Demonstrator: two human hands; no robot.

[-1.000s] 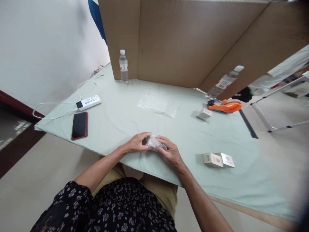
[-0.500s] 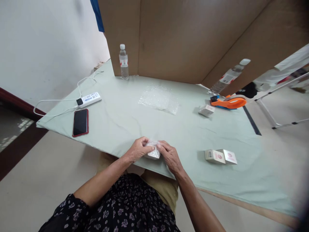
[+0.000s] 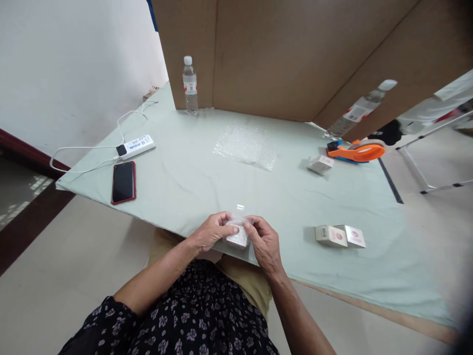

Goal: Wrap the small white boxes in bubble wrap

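At the table's near edge, a small white box wrapped in bubble wrap [image 3: 237, 238] is held between both hands. My left hand [image 3: 213, 231] is closed on its left side, thumb pressed on top. My right hand [image 3: 264, 241] pinches the wrap at the box's right upper corner. A clear flap of the wrap stands up between the fingertips. Farther back lies a flat sheet of bubble wrap [image 3: 246, 146]. To the right, two small printed boxes [image 3: 331, 236] touch each other, and another small box [image 3: 320, 165], seemingly wrapped in clear film, sits behind them.
An orange tape dispenser [image 3: 357, 151] lies at the right rear. Water bottles stand by the cardboard partition [image 3: 258, 59], one at left [image 3: 190, 88], one at right [image 3: 360, 111]. A phone [image 3: 124, 182] and a white power strip [image 3: 136, 147] with cables lie at left on the green cloth [image 3: 177, 182].
The view has tilted slightly. Both hands stay on the wrapped box, my right hand's fingers shifting a little at its corner. More of the box's top shows now.
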